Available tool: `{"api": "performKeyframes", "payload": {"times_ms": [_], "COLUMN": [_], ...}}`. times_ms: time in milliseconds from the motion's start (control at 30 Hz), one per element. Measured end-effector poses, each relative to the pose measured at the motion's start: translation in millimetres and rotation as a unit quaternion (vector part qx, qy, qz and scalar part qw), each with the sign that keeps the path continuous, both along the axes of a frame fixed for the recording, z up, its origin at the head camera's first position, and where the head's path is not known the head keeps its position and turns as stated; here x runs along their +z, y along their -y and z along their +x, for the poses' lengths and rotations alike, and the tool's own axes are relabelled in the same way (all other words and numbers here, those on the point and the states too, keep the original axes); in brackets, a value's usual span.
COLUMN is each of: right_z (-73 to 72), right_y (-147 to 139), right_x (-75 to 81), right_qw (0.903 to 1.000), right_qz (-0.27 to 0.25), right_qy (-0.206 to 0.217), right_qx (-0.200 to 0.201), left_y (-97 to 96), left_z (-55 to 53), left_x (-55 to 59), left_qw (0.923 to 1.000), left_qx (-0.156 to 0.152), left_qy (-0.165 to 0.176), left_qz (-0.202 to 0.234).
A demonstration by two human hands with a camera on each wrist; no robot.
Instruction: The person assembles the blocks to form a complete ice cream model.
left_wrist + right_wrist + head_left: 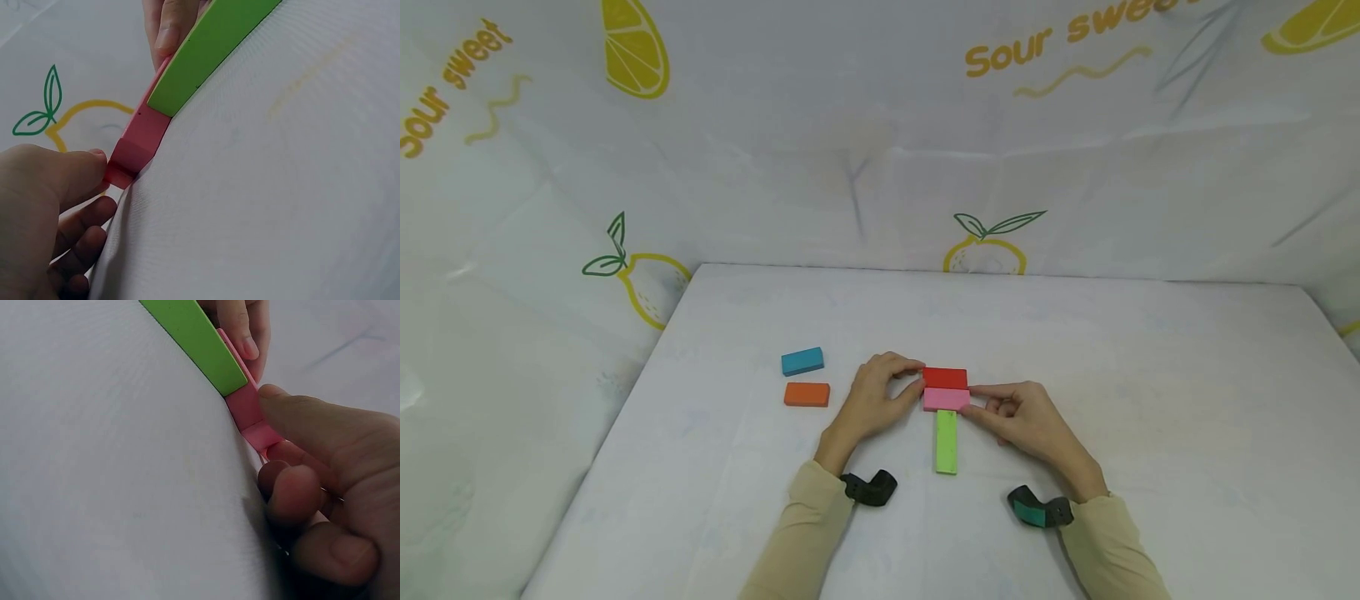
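On the white tabletop a red block [945, 378] lies flat, its long side against a pink block [947, 399]. Below them a green block [946, 442] stands lengthwise, its upper end against the pink one. With thumb and index finger, my left hand [877, 396] pinches the left end of the red block. My right hand [1022, 415] holds the right end of the pink block, thumb at its near corner and index finger at its far one. In the left wrist view, the left thumb [84, 172] meets the end of the red block.
Left of the left hand lie a blue block [802, 362] and an orange block [807, 395], apart from each other. Behind the table [1150, 350] hangs a white sheet [820, 125] with a lemon print. Each wrist carries a black strapped device [872, 488].
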State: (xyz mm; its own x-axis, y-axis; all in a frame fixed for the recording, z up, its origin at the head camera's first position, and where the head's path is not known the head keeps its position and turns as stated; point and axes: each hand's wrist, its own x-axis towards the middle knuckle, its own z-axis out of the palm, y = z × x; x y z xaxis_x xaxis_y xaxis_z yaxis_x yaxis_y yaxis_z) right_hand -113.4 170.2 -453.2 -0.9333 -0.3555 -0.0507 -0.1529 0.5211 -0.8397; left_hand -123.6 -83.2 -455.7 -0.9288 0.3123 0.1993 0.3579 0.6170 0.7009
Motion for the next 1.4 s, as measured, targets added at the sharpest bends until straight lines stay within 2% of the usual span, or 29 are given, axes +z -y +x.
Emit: {"api": "performKeyframes", "payload": {"times_ms": [500,800,1400], "right_z": [0.2,0.6,1.4], "right_y": [-0.5,-0.4,-0.1], "right_x": [0.4,0.9,1.0], "right_qw": [1.0000,1.0000,1.0000], "right_qz": [-0.007,-0.006,-0.002], "right_qy": [0.001,0.002,0.003], "right_qx": [-0.001,-0.006,-0.008], "left_y": [-5.3,-7.7,-9.0], "left_z": [-0.1,-0.4,0.8], "left_x": [-1.2,-3.0,-2.6], "left_qw": [0.9996,0.9992,0.9989], "left_qx": [0.028,0.038,0.045], "left_qy": [0.004,-0.006,-0.012], "left_qz": [0.001,0.008,0.004]}}
